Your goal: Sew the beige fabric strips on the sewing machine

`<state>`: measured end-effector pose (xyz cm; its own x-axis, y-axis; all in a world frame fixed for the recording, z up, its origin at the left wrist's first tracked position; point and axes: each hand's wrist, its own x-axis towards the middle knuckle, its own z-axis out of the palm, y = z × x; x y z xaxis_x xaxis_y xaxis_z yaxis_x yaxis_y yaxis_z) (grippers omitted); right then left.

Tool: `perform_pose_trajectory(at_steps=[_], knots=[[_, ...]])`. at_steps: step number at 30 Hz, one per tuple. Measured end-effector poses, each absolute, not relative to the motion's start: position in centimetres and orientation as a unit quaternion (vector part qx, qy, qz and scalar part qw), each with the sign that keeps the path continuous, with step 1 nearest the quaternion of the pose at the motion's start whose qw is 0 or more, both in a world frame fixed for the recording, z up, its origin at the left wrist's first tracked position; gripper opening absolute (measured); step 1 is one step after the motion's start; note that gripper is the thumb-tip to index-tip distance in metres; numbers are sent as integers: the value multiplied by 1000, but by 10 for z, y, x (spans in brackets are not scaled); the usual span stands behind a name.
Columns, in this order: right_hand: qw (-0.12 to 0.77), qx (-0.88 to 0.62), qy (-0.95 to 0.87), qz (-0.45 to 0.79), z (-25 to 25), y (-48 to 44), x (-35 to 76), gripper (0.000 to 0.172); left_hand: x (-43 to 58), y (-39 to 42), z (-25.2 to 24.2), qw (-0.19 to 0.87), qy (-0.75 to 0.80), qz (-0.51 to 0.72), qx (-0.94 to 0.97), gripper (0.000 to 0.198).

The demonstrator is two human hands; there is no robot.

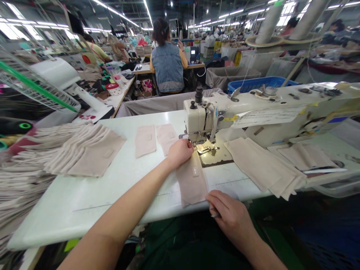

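Our left hand (180, 153) presses open on the beige fabric panel (191, 180), apparently to keep it aligned | panel lies on the white surface (84, 210), its top end at the sewing-machine presser foot (205, 149) | our right hand (229, 219) curled just beside its lower corner, grip unclear

Workshop floor, background: 1 seated co-worker in denim vest (168, 62); 1 blue plastic crate (253, 84); 1 grey cloth-lined bin (232, 77); 2 large white cones on a stand (270, 22); 1 white fan with wire guard (36, 84).
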<state>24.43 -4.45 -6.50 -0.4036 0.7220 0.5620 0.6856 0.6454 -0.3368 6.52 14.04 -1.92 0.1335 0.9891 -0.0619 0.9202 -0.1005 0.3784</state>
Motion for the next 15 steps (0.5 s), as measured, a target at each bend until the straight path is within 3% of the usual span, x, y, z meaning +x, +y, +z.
perform_pose_trajectory(at_steps=[11, 15], knots=[[323, -430, -842, 44, -75, -44, 253, 28, 63, 139, -1, 202, 649, 98, 727, 21], [457, -347, -818, 33, -106, -24, 239, 18, 63, 106, 7, 198, 672, 101, 707, 22]])
